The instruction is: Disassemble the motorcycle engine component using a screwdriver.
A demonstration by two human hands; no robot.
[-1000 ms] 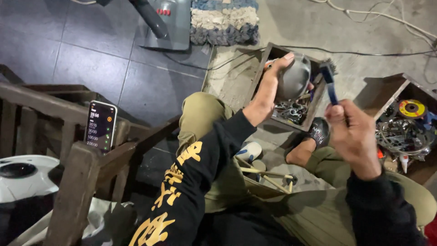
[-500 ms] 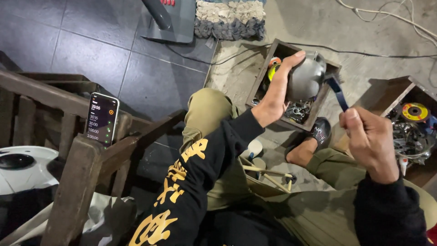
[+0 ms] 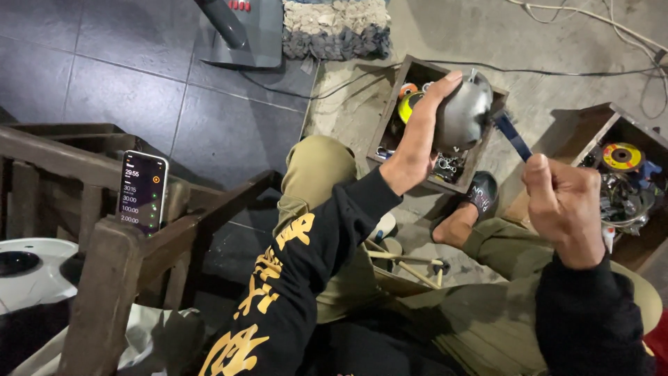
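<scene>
Lots of clutter around you here: a wooden box (image 3: pixel 387 132) of metal bits right under your work, a second box (image 3: pixel 607 132) to the right with a yellow disc (image 3: pixel 622 156) in it, a phone (image 3: pixel 142 191) propped on the wooden rail (image 3: pixel 104 244), a hammer (image 3: pixel 407 261) by your leg. Your own left forearm blocks part of the first box. Your left hand (image 3: pixel 417 143) is wrapped around a rounded grey metal housing (image 3: pixel 465 115), dull and scuffed, held up over that box. Your right hand (image 3: pixel 563 209) is fisted tight on a blue-handled tool (image 3: pixel 513 138), probably a screwdriver, with its tip touching the housing.
</scene>
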